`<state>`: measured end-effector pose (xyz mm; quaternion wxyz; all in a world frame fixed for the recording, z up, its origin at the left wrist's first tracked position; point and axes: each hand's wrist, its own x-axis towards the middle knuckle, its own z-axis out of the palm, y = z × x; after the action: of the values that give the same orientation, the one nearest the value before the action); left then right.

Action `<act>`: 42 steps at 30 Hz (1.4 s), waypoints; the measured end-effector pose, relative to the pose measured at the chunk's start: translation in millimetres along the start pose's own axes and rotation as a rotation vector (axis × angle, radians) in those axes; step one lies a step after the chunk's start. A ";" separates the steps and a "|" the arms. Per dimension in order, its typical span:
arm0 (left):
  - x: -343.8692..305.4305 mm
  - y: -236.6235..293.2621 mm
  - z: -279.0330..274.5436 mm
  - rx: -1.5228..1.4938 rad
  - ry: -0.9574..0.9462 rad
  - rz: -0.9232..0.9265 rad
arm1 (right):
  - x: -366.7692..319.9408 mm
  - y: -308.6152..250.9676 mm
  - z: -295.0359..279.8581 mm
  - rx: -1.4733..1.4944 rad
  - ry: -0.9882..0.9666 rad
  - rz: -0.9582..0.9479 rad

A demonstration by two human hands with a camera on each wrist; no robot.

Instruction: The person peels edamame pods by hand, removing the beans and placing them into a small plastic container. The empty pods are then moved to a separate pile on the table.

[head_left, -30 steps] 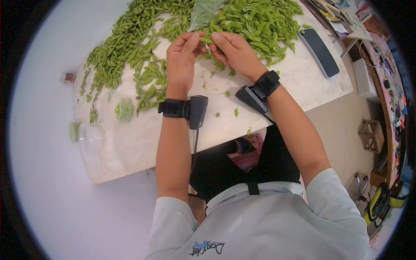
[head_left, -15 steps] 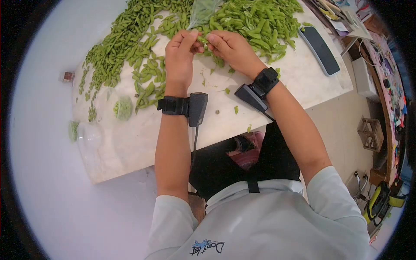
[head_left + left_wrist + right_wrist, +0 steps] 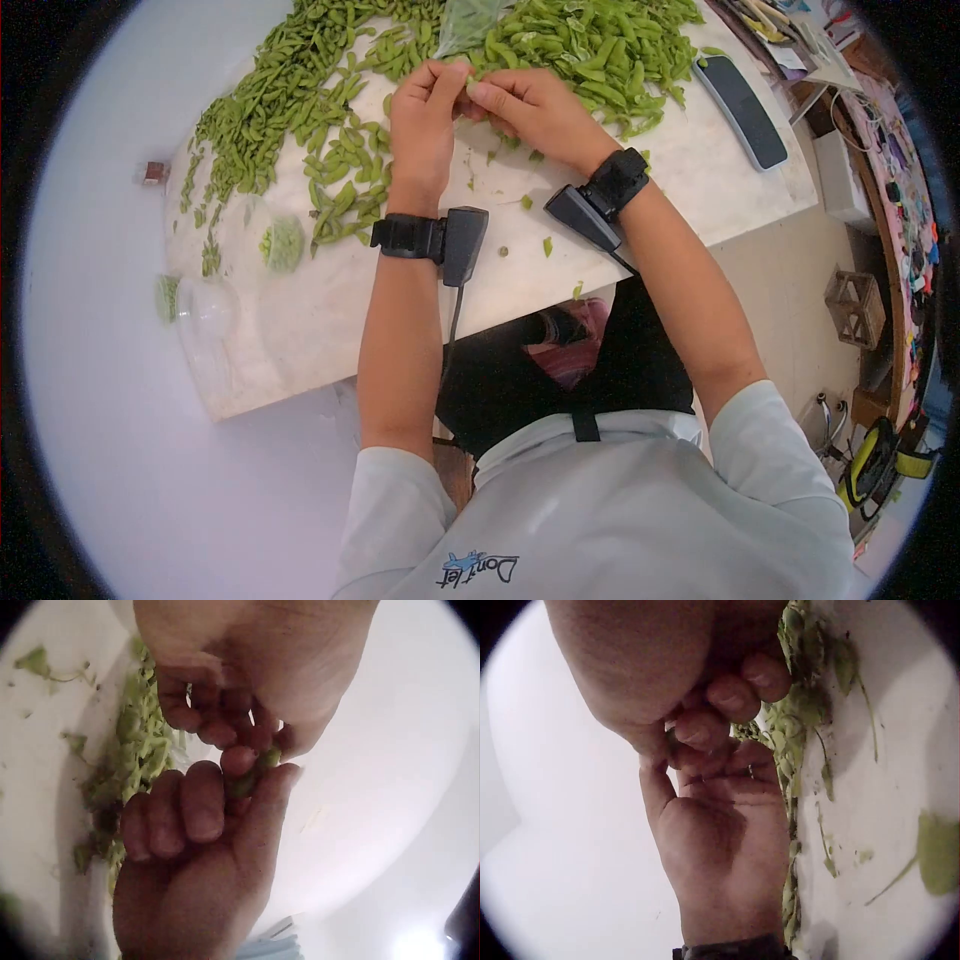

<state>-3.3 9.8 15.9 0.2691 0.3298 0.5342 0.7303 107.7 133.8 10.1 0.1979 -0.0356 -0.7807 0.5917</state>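
Held up at the table's far side, the left hand [image 3: 420, 130] and right hand [image 3: 552, 118] meet fingertip to fingertip at a small green pod [image 3: 471, 87]. In the left wrist view, the pod [image 3: 241, 785] lies between the thumb and index finger of the right hand [image 3: 199, 881], and the left hand's [image 3: 262, 660] fingertips pinch its upper end. Fingers cover most of it in the right wrist view, where the left palm [image 3: 720, 844] faces up below the right hand [image 3: 645, 660]. Beyond the hands lies a heap of pods [image 3: 600, 60].
Darker pods [image 3: 255, 130] spread over the table's [image 3: 330, 320] left part. A clear bag [image 3: 465, 28] lies between the heaps. A bag of green beans [image 3: 282, 243] and a clear container [image 3: 208, 308] stand at the left, a phone [image 3: 741, 112] at the right. Scraps lie near the front edge.
The pod, held lengthwise between both hands a second ago, is now mostly covered by the fingers. Both hands have moved slightly away from the body and closer together.
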 end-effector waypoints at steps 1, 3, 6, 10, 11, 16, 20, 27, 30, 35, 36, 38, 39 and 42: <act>0.6 -1.1 1.1 -0.004 0.007 0.010 | 0.1 -0.1 0.2 0.010 0.003 -0.005; 1.8 -2.5 1.2 0.003 0.003 0.033 | 0.5 -1.0 -0.4 0.028 0.010 -0.016; 2.7 -5.5 -0.7 0.008 -0.018 0.050 | 0.9 0.1 0.5 0.056 0.048 -0.061; 4.5 -7.2 0.2 -0.021 -0.035 0.032 | 0.3 0.5 -1.4 0.072 0.028 -0.021; 4.5 -7.4 -0.1 -0.018 -0.043 0.029 | -1.2 -1.5 -1.9 0.079 0.029 0.003; 4.4 -7.3 -1.1 0.017 -0.088 0.047 | -0.9 -2.2 -1.9 0.114 0.042 0.022; 4.3 -6.4 1.4 0.014 -0.105 0.046 | -4.0 -11.0 -2.6 0.207 0.065 0.082; 4.3 -9.7 2.0 0.056 -0.128 0.049 | -2.1 -6.3 -6.3 0.150 0.063 0.056; 2.3 -7.2 4.7 0.117 -0.110 0.054 | -3.0 -9.8 -5.1 0.110 0.108 0.051; -1.0 -0.5 14.3 0.216 -0.055 0.048 | 5.3 10.6 -7.3 0.038 0.158 0.045; -0.6 -0.8 14.6 0.226 -0.069 0.062 | 8.2 19.0 -8.6 0.026 0.171 0.017; 0.2 1.9 15.2 0.250 -0.100 0.099 | 4.1 6.8 -9.7 0.041 0.160 0.103; 1.1 4.0 16.4 0.234 -0.086 0.100 | 3.1 -0.2 -12.1 0.046 0.156 0.142; -18.0 17.8 26.4 0.211 -0.062 0.105 | -7.3 -18.6 -9.0 0.080 0.165 0.114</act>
<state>27.8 7.2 35.0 0.2105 0.4063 0.5815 0.6727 120.9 134.3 27.6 0.2290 -0.1207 -0.7341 0.6278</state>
